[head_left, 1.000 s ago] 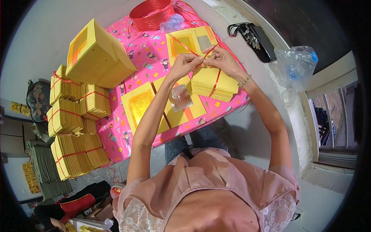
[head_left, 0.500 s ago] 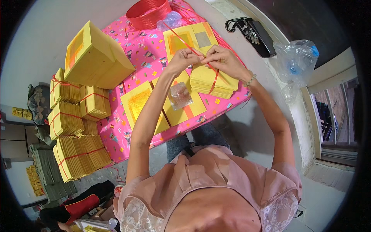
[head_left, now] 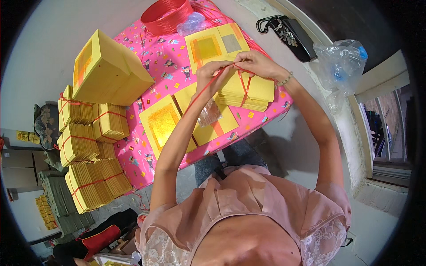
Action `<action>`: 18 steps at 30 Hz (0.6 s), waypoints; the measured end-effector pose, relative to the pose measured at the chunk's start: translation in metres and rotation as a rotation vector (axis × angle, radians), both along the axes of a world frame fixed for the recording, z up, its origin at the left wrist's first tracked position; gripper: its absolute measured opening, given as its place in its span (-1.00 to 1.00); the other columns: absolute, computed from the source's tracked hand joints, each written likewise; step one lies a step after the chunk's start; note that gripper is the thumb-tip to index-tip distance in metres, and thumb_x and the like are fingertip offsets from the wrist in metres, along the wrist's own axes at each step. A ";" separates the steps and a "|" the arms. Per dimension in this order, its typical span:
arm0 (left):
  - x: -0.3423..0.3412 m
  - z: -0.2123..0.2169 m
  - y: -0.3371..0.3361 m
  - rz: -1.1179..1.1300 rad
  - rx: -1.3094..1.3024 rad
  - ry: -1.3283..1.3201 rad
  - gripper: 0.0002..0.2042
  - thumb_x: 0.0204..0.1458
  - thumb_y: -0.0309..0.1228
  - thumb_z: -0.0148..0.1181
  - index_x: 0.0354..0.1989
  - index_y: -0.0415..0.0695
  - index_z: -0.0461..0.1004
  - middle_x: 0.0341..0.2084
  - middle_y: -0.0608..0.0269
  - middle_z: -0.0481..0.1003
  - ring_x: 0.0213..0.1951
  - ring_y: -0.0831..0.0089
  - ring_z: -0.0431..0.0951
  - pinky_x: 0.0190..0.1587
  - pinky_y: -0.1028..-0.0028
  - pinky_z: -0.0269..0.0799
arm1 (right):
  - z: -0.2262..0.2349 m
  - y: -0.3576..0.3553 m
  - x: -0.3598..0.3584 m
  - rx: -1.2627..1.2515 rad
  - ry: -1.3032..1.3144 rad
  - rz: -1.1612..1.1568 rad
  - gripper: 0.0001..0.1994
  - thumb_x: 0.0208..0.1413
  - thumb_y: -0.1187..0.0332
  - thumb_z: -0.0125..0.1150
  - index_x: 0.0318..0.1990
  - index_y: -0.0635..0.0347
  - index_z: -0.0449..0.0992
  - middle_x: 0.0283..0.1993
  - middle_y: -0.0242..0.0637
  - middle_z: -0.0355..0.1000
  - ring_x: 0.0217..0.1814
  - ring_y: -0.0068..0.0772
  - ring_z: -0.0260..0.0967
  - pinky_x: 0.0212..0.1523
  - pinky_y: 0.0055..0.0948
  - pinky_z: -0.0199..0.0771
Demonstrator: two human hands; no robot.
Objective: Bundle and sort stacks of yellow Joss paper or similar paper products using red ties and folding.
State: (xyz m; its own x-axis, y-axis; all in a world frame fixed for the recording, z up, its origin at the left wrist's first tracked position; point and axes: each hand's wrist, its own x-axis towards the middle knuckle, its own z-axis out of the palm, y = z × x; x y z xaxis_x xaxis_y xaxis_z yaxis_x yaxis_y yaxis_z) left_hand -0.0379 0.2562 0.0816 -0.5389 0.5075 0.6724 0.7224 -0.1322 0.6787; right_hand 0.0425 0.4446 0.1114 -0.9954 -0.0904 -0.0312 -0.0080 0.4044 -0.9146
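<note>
Left hand [head_left: 213,72] and right hand [head_left: 258,65] pinch a thin, flat red plastic ribbon [head_left: 203,92]
Near them, a thick yellow paper stack [head_left: 262,90] shows layered edges, red strands crossing its top.

From here I make out only small pale single letters [head_left: 135,150] printed on the bright pink patterned tablecloth [head_left: 171,49].

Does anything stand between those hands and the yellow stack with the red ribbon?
Nothing visible does: the left hand and right hand meet at the far side of the yellow stack, holding the red ribbon. The clear packet lies off to the left.
</note>
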 end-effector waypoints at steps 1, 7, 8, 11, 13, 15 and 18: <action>0.000 -0.001 0.000 -0.002 -0.002 -0.002 -0.87 -0.05 -0.50 0.31 -0.29 -0.18 0.62 -0.48 0.18 0.58 -0.47 0.45 0.55 -0.33 0.50 0.44 | -0.004 0.001 0.001 0.097 0.187 0.014 -0.81 0.25 0.33 0.03 -0.17 0.28 0.45 -0.39 -0.38 0.45 -0.38 -0.59 0.41 -0.42 -0.49 0.39; -0.012 -0.011 -0.013 -0.111 -0.106 -0.332 -0.85 0.04 -0.49 0.25 -0.22 -0.17 0.63 -0.42 0.20 0.58 -0.35 0.52 0.52 -0.25 0.55 0.41 | 0.028 -0.006 0.036 0.575 0.234 -0.166 -0.82 0.22 0.30 -0.02 -0.26 0.24 0.37 -0.40 -0.15 0.36 -0.33 -0.20 0.35 -0.26 -0.32 0.35; -0.012 -0.011 -0.011 -0.111 -0.107 -0.333 -0.85 0.04 -0.49 0.25 -0.22 -0.17 0.63 -0.42 0.20 0.58 -0.35 0.52 0.52 -0.25 0.55 0.41 | 0.024 -0.003 0.040 0.574 0.233 -0.167 -0.82 0.22 0.30 -0.02 -0.26 0.24 0.37 -0.40 -0.15 0.36 -0.33 -0.20 0.35 -0.26 -0.32 0.35; -0.013 -0.011 -0.007 -0.136 -0.100 -0.523 -0.86 0.04 -0.46 0.26 -0.25 -0.19 0.63 -0.36 0.18 0.57 -0.27 0.51 0.52 -0.19 0.52 0.40 | 0.011 -0.002 0.052 0.660 0.402 -0.245 -0.82 0.20 0.30 0.00 -0.28 0.25 0.36 -0.38 -0.08 0.30 -0.28 -0.03 0.31 -0.27 -0.21 0.33; -0.017 -0.024 -0.009 -0.126 -0.044 -0.311 -0.88 0.04 -0.45 0.26 -0.30 -0.20 0.63 -0.33 0.20 0.53 -0.20 0.50 0.48 -0.11 0.50 0.38 | 0.010 -0.009 0.062 0.723 0.481 -0.359 -0.84 0.17 0.33 -0.02 -0.35 0.24 0.33 -0.37 -0.11 0.30 -0.26 0.00 0.32 -0.25 -0.10 0.29; -0.018 -0.036 -0.010 -0.127 -0.042 -0.399 -0.89 0.04 -0.44 0.26 -0.32 -0.20 0.62 -0.33 0.21 0.51 -0.18 0.49 0.46 -0.08 0.49 0.36 | 0.001 -0.012 0.067 0.739 0.496 -0.371 -0.85 0.14 0.35 -0.02 -0.37 0.24 0.32 -0.39 -0.11 0.28 -0.29 0.00 0.31 -0.28 -0.09 0.29; -0.019 -0.046 -0.012 -0.156 -0.027 -0.553 -0.89 0.04 -0.44 0.26 -0.34 -0.20 0.61 -0.34 0.25 0.47 -0.18 0.49 0.44 -0.06 0.50 0.34 | -0.012 -0.014 0.076 0.727 0.452 -0.403 -0.86 0.10 0.37 0.00 -0.41 0.25 0.30 -0.43 -0.10 0.24 -0.34 0.00 0.30 -0.33 -0.08 0.27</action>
State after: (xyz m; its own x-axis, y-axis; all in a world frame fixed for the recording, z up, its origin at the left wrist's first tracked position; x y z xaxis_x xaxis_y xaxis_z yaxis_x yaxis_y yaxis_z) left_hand -0.0564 0.2442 0.0357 -0.7244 0.6220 0.2973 0.2321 -0.1861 0.9547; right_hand 0.1181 0.4307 0.0994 -0.8791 0.1525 0.4515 -0.0357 0.9237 -0.3815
